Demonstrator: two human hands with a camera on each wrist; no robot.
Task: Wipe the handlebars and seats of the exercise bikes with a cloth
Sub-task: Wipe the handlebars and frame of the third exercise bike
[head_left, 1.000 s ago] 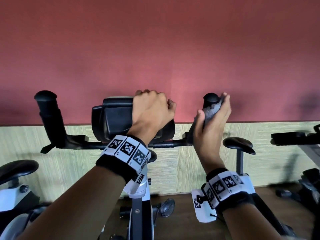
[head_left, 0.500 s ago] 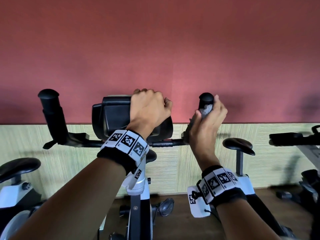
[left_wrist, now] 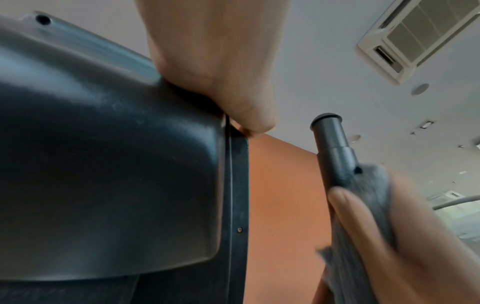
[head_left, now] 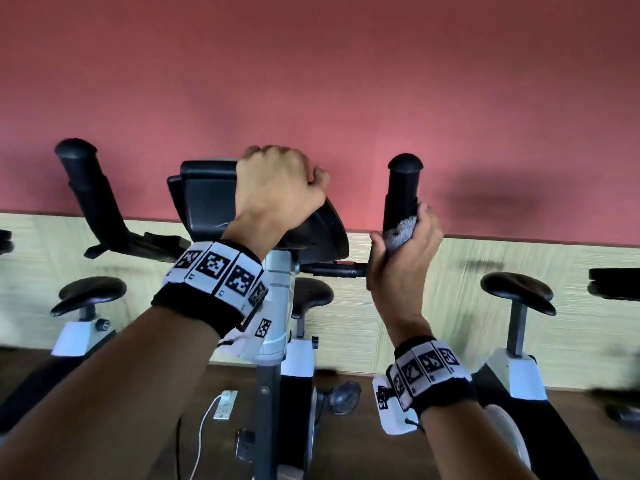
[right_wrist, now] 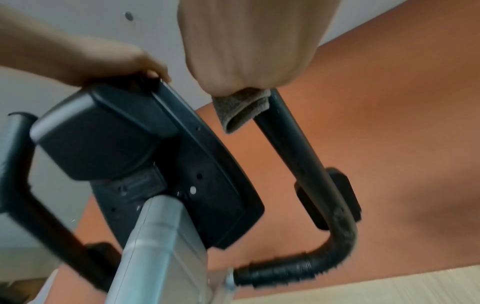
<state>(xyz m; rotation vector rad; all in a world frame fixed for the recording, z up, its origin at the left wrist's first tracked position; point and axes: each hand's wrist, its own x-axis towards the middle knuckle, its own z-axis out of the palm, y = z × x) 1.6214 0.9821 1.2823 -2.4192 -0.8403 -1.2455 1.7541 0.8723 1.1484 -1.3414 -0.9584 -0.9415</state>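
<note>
Since a second ago the right hand (head_left: 403, 258) has slid down the right handlebar (head_left: 401, 192), from up by its capped tip to the lower part of the upright grip, leaving the top of the bar bare. Its fingers are wrapped round the bar with the grey cloth (head_left: 401, 233) pressed between palm and bar; a folded end of the cloth (right_wrist: 241, 109) hangs out below the fist. The left hand (head_left: 277, 192) has kept its clench over the top edge of the black console (head_left: 207, 199), steadying the bike.

That bar stands nearly upright, so the wiping stroke runs along its length, up and down. Below the fist it bends inward toward the post (right_wrist: 161, 246). The left handlebar (head_left: 90, 195) stands well apart on the far side of the console, nearer the left hand. Seats (head_left: 517, 292) of neighbouring bikes stand beyond by the wall.
</note>
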